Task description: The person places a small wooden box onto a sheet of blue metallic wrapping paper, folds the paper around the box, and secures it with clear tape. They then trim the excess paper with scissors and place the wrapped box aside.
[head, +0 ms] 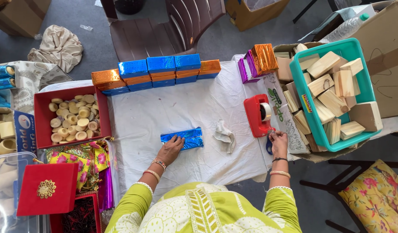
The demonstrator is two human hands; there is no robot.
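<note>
My left hand (169, 149) presses flat on a block wrapped in shiny blue foil (183, 138) lying on the white cloth (164, 112). My right hand (278, 141) reaches to the front end of a red tape dispenser (257, 115) with a roll of clear tape in it; the fingertips are pinched together there, on what looks like the tape's end. A blue-handled object lies under that hand, mostly hidden. A crumpled white rag (225, 136) sits between my two hands.
Blue and orange foil-wrapped blocks (160, 71) line the far edge, purple and orange ones (259, 60) at right. A teal basket (368, 92) holds several bare wooden blocks. A red tray (39, 116) holds round wooden discs. Red box (47, 190) at left; brown chair (164, 26) beyond.
</note>
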